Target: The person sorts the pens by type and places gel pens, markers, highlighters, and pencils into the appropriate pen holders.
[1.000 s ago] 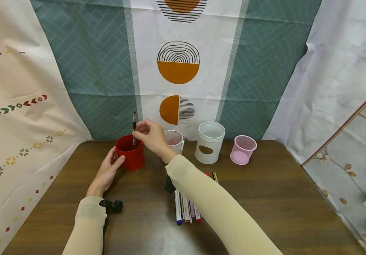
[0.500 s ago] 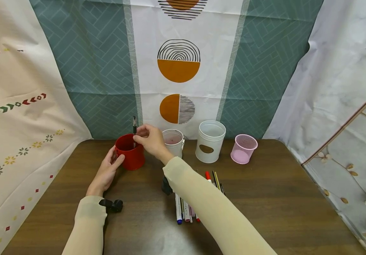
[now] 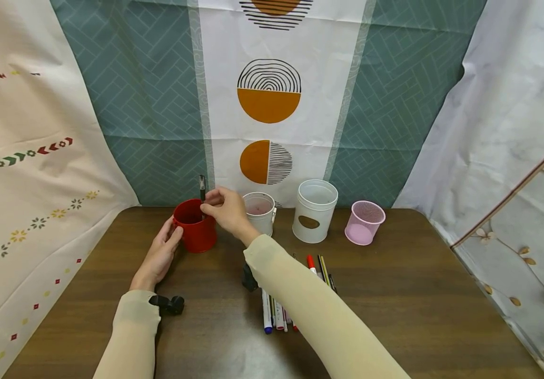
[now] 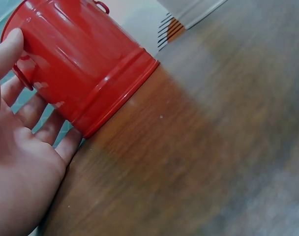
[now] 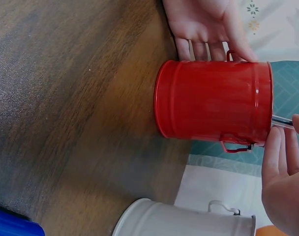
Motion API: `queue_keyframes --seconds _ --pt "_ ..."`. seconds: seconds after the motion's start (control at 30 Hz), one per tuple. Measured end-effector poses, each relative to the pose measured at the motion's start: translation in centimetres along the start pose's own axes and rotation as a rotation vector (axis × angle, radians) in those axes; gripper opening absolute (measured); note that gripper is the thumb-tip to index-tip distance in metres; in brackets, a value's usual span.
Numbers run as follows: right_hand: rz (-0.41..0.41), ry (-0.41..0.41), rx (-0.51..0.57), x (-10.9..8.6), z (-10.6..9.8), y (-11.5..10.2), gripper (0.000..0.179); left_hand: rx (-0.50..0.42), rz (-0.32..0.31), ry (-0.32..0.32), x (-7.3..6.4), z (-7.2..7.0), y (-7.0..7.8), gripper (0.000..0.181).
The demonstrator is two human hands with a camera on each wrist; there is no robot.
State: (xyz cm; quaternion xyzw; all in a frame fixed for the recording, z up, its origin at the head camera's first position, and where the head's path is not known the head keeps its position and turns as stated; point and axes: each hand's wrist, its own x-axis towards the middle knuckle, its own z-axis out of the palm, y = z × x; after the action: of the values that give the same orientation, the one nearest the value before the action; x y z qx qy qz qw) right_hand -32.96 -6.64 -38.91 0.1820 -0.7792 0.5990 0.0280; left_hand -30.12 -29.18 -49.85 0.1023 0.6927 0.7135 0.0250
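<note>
- The right hand (image 3: 226, 209) pinches a pen (image 3: 202, 185) between thumb and fingers, close beside the red cup (image 3: 199, 237).
- The pen stands nearly upright; its dark upper end rises above the fingers, while its lower part goes down past the rim. The tip is hidden inside the cup.
- The key relation, I judge, is pen to rim: the long axis runs with the cup's depth, but at the right side of the opening, near the wall.
- The right fingertips are right by that rim; whether they touch it I cannot tell.
- The left hand (image 3: 158, 258) holds the red cup from the opposite side, thumb on the near wall and fingers behind, around the side handle. The cup stands upright on the table (image 3: 418, 316).
- Room for the right hand looks tightest to its right, where a small white cup (image 3: 259, 210) stands partly behind it; above the red cup's mouth the space is open.
- Farther right stand a tall white cup (image 3: 316, 202) and a pink cup (image 3: 365, 226).
- Markers (image 3: 267, 310) lie nearer the person, partly hidden under the right sleeve (image 3: 314, 310).
</note>
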Motion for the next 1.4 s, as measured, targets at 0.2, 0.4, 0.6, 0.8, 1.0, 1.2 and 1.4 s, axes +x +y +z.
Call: queue_keyframes --seconds 0.2,0.4,0.6,0.8,1.0,1.2,1.4 --pt "0.009 0.010 -0.005 0.1 -0.1 0.2 0.021 0.005 0.013 -0.008 0.0 0.0 -0.1 0.069" --pt "0.002 0.006 -0.011 0.1 -0.2 0.4 0.023 -0.010 0.007 -0.003 -0.1 0.0 0.0 0.069" --pt "-0.014 -0.015 -0.021 0.0 -1.1 0.5 0.025 -0.019 0.004 0.002 -0.1 0.0 -0.1 0.069" --pt "-0.041 -0.081 -0.104 -0.8 -3.2 -1.0 0.023 -0.022 0.002 0.001 -0.1 -0.1 -0.1 0.069" --pt "-0.151 -0.216 -0.234 -2.5 -6.2 -3.0 0.022 -0.012 0.015 -0.006 0.1 -0.1 -0.1 0.069" --pt "-0.207 -0.266 -0.364 -4.5 -9.0 -3.8 0.017 -0.010 0.014 -0.005 0.1 -0.2 -0.2 0.069" --pt "-0.217 -0.256 -0.439 -6.2 -11.2 -3.9 0.017 -0.018 0.003 -0.002 -0.1 -0.1 0.0 0.071"
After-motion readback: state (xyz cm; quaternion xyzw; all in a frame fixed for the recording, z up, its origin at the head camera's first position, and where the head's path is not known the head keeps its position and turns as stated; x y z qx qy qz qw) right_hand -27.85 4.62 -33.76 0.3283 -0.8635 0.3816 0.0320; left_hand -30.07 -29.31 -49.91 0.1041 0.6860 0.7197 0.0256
